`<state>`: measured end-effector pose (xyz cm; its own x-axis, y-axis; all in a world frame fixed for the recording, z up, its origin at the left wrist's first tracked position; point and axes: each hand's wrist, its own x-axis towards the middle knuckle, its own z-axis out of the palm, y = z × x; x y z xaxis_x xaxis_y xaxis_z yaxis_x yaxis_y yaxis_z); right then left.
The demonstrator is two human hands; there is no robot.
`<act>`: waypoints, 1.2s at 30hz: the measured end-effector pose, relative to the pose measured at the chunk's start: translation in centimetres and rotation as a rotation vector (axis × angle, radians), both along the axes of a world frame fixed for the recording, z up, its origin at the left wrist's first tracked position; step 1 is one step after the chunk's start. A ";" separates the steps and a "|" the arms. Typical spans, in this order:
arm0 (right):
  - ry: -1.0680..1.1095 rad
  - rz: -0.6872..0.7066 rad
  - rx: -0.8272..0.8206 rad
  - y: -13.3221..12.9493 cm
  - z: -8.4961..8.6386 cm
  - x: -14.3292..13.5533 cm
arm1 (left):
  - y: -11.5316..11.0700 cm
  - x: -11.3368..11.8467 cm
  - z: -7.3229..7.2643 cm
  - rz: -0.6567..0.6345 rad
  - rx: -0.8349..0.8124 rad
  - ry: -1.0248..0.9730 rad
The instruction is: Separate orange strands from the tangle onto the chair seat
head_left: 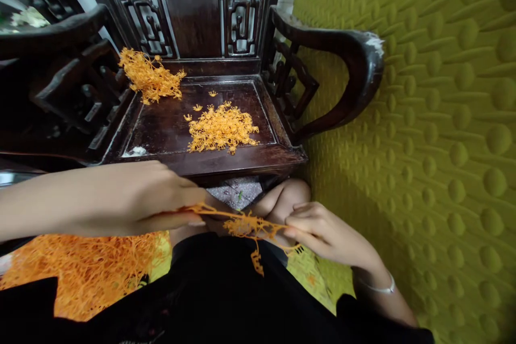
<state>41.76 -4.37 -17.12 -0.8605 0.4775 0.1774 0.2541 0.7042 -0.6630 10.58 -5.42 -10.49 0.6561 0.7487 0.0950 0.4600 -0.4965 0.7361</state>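
Dark wooden chair (161, 123) beyond, an orange strand (245, 223) stretches sideways, dipping rightward, before the chair's front edge, gripped between left hand (167, 193) and right hand (318, 228), both pinched closed.

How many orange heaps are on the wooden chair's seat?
2: the back heap is at the left rear corner of the seat, and the front heap is near its front edge. Neither is hidden.

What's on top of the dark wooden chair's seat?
On the seat are a back-left orange pile, a front orange pile, a few loose orange bits and a white patch. The wood under the piles is covered, so it can't be seen.
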 end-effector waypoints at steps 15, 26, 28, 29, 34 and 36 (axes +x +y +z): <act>0.276 -0.187 -0.048 1.8 3.0 -5.6 | 1.9 2.3 0.7 -0.114 0.068 0.188; -0.006 0.041 -0.087 1.6 2.4 -6.1 | 0.7 1.7 -1.2 -0.142 0.283 0.314; -0.039 0.067 -0.021 1.2 1.8 -6.1 | 0.1 1.6 -1.6 -0.164 0.337 0.318; -0.037 0.075 0.022 1.0 1.6 -6.0 | -0.2 1.5 -1.7 -0.164 0.334 0.298; 0.022 0.113 0.162 0.4 1.1 -5.7 | -0.8 1.3 -1.9 -0.203 0.298 0.191; 0.012 0.150 0.156 0.2 1.1 -5.5 | -0.9 1.1 -2.1 -0.244 0.367 0.205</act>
<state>36.22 -4.13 -16.03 -0.9173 0.3102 0.2498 0.1315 0.8279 -0.5452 11.70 -6.28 -12.54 0.8412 0.5119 0.1744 0.4150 -0.8178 0.3988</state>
